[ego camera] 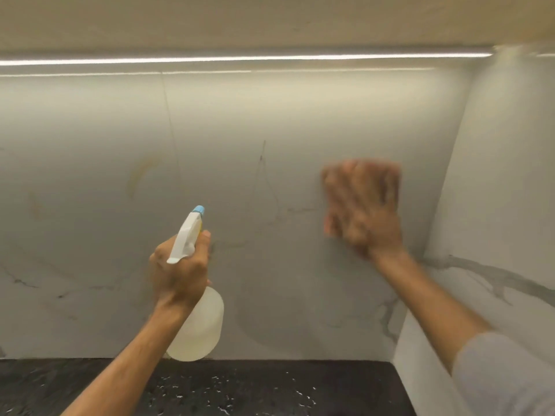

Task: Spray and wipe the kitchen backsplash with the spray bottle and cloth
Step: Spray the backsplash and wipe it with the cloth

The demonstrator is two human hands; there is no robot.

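Observation:
My left hand [180, 268] grips the neck of a translucent white spray bottle [199, 325] with a white trigger head and blue nozzle tip, held upright and pointed at the white marble backsplash [240, 175]. My right hand [365, 208] is spread flat against the backsplash near the right corner, pressing an orange-pink cloth [390, 175] that shows around the fingers. The right hand and cloth are motion-blurred.
A dark speckled countertop [255, 388] runs along the bottom. A marble side wall [495, 205] meets the backsplash at the right corner. An LED light strip [240, 59] glows under the upper cabinet [270, 19]. Faint yellowish marks sit on the backsplash at left.

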